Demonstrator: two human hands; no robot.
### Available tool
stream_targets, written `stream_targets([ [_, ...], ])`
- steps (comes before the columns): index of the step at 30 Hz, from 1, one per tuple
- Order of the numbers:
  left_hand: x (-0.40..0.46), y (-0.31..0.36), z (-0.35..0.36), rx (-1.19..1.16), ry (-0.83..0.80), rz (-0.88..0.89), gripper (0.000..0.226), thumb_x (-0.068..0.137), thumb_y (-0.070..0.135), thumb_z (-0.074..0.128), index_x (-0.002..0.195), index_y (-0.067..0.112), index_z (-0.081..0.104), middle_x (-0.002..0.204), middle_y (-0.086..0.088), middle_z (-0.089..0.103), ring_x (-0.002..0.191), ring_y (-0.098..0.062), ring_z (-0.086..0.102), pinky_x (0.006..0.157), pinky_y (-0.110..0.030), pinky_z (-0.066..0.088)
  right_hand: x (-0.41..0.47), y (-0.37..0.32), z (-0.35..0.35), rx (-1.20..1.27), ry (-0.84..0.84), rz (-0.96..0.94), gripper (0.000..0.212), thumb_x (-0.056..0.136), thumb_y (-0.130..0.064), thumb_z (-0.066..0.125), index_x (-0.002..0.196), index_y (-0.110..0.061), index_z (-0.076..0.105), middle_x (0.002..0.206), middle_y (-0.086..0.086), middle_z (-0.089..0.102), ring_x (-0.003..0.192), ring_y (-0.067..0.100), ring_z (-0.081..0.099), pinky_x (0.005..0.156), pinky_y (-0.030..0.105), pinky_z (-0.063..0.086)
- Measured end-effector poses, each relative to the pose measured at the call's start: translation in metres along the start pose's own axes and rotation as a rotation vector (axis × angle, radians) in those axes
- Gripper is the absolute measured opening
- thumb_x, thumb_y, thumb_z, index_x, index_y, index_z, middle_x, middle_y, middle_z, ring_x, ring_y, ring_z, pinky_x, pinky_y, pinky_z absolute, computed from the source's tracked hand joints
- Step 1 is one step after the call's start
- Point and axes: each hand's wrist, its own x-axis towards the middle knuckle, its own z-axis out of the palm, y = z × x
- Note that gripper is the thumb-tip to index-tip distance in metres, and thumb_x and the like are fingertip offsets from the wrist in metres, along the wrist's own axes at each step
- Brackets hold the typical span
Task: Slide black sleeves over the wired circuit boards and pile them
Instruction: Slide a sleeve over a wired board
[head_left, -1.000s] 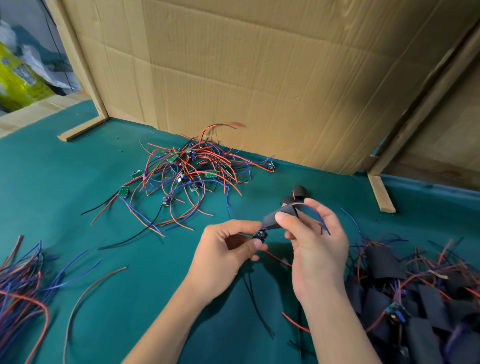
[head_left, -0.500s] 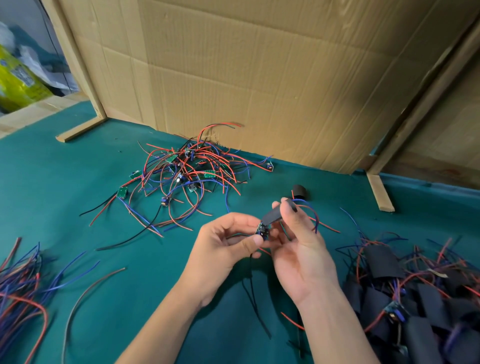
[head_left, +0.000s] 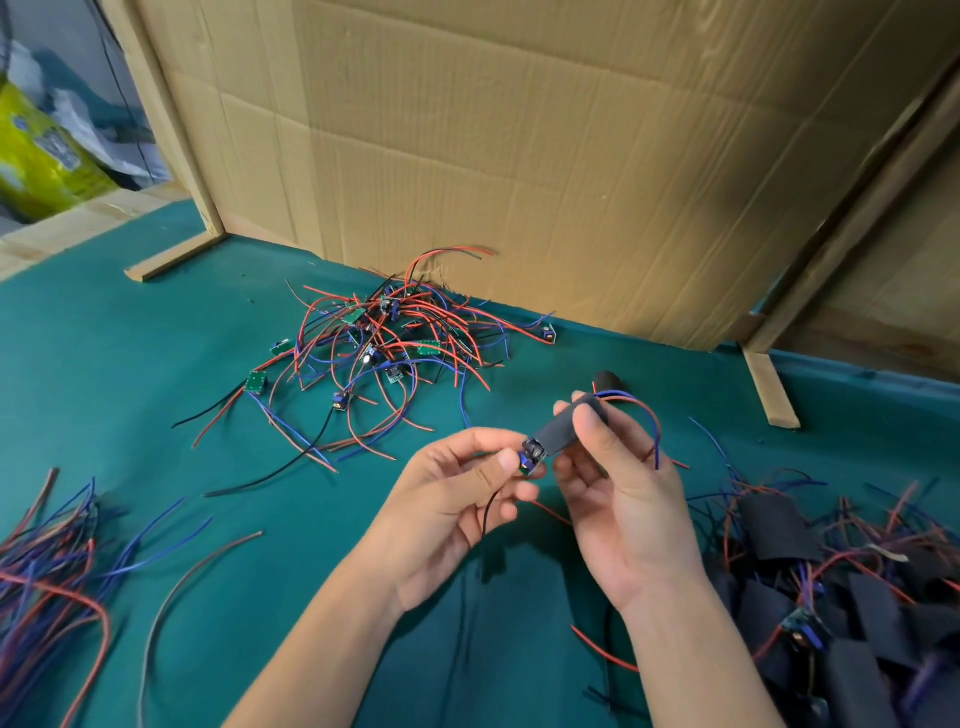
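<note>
Head view of a green work surface (head_left: 130, 405) backed by a cardboard wall (head_left: 519, 156). The left hand (head_left: 457, 499) pinches the exposed end of a small circuit board (head_left: 531, 457) between thumb and forefinger, with a black wire hanging below the grip. The right hand (head_left: 618, 488) grasps a black sleeve (head_left: 558, 428), thumb on top, which covers most of the board and tilts up toward the right; blue and red wires (head_left: 647, 415) loop out of its far end. Both are held above the surface, between two heaps: unsleeved wired boards (head_left: 384, 338) lie beyond the hands near the cardboard, and finished sleeved boards (head_left: 841, 587) are piled at lower right. Loose wires (head_left: 47, 566) lie at lower left.
</note>
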Motion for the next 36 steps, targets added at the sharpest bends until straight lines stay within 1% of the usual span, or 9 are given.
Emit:
stream_targets([
  [5, 0.0, -0.001, 0.0, -0.044, 0.025, -0.012, 0.008, 0.085, 0.011, 0.068, 0.082, 0.016, 0.073, 0.082, -0.014, 0.071, 0.062, -0.012, 0.068, 0.053, -0.018, 0.053, -0.001, 0.006, 0.005, -0.012, -0.052, -0.001, 0.027, 0.066, -0.011, 0.079, 0.092, -0.007, 0.074, 0.101, 0.014, 0.076, 0.085, 0.019, 0.07, 0.069, 0.026, 0.056],
  [8, 0.001, -0.002, 0.0, -0.016, 0.071, 0.018, 0.003, 0.079, 0.019, 0.071, 0.077, 0.019, 0.069, 0.076, -0.011, 0.07, 0.058, -0.011, 0.065, 0.05, -0.016, 0.05, -0.003, 0.011, 0.008, -0.003, -0.052, 0.02, 0.029, 0.061, -0.017, 0.083, 0.089, -0.013, 0.077, 0.105, 0.012, 0.077, 0.083, 0.016, 0.069, 0.069, 0.025, 0.053],
  [13, 0.0, 0.0, -0.003, 0.011, 0.031, 0.071, 0.014, 0.083, 0.007, 0.076, 0.093, 0.013, 0.068, 0.086, -0.017, 0.073, 0.07, -0.02, 0.072, 0.059, -0.021, 0.055, -0.001, 0.013, 0.007, 0.018, -0.037, 0.064, 0.022, 0.064, -0.022, 0.082, 0.085, -0.018, 0.081, 0.102, 0.009, 0.077, 0.075, 0.016, 0.067, 0.069, 0.03, 0.048],
  [18, 0.002, -0.004, -0.002, 0.121, 0.113, 0.104, 0.02, 0.075, 0.012, 0.077, 0.092, 0.017, 0.067, 0.073, -0.017, 0.068, 0.057, -0.02, 0.065, 0.05, -0.021, 0.049, -0.005, 0.017, 0.01, -0.041, -0.141, 0.113, 0.022, 0.073, -0.013, 0.078, 0.094, -0.008, 0.075, 0.088, 0.015, 0.072, 0.055, 0.021, 0.055, 0.048, 0.031, 0.047],
  [21, 0.002, -0.004, -0.004, 0.225, 0.166, 0.166, 0.019, 0.074, 0.017, 0.077, 0.088, 0.017, 0.064, 0.066, -0.015, 0.065, 0.05, -0.02, 0.06, 0.046, -0.022, 0.045, -0.008, 0.022, 0.015, -0.053, -0.177, 0.137, 0.028, 0.078, -0.014, 0.076, 0.101, -0.001, 0.071, 0.077, 0.015, 0.065, 0.053, 0.024, 0.047, 0.048, 0.033, 0.044],
  [25, 0.005, -0.01, -0.003, 0.335, 0.185, 0.21, 0.012, 0.089, -0.002, 0.067, 0.089, 0.007, 0.058, 0.065, -0.017, 0.066, 0.05, -0.022, 0.061, 0.047, -0.022, 0.047, -0.009, 0.025, 0.019, -0.127, -0.11, 0.124, 0.018, 0.08, -0.026, 0.077, 0.093, -0.013, 0.076, 0.092, 0.011, 0.073, 0.055, 0.021, 0.043, 0.046, 0.028, 0.038],
  [27, 0.005, -0.012, -0.004, 0.371, 0.165, 0.212, 0.013, 0.094, -0.006, 0.058, 0.089, 0.005, 0.059, 0.067, -0.017, 0.068, 0.051, -0.022, 0.063, 0.049, -0.022, 0.048, -0.009, 0.03, 0.02, -0.17, -0.044, 0.093, 0.013, 0.09, -0.018, 0.073, 0.101, -0.011, 0.072, 0.103, 0.011, 0.078, 0.063, 0.024, 0.045, 0.044, 0.025, 0.035],
  [32, 0.002, -0.01, -0.001, 0.294, -0.002, 0.141, 0.014, 0.093, 0.003, 0.061, 0.106, 0.005, 0.063, 0.088, -0.02, 0.074, 0.068, -0.024, 0.072, 0.06, -0.025, 0.055, -0.003, 0.019, 0.009, -0.282, 0.068, -0.046, 0.007, 0.096, -0.009, 0.067, 0.098, -0.011, 0.073, 0.091, 0.008, 0.079, 0.064, 0.023, 0.063, 0.044, 0.025, 0.044],
  [36, 0.0, -0.008, 0.003, 0.181, -0.114, 0.062, 0.029, 0.086, 0.002, 0.065, 0.115, 0.006, 0.063, 0.099, -0.02, 0.074, 0.082, -0.028, 0.075, 0.064, -0.025, 0.057, -0.002, 0.007, 0.0, -0.405, 0.048, -0.108, 0.009, 0.092, -0.011, 0.073, 0.098, -0.016, 0.077, 0.092, 0.01, 0.079, 0.075, 0.023, 0.067, 0.06, 0.033, 0.052],
])
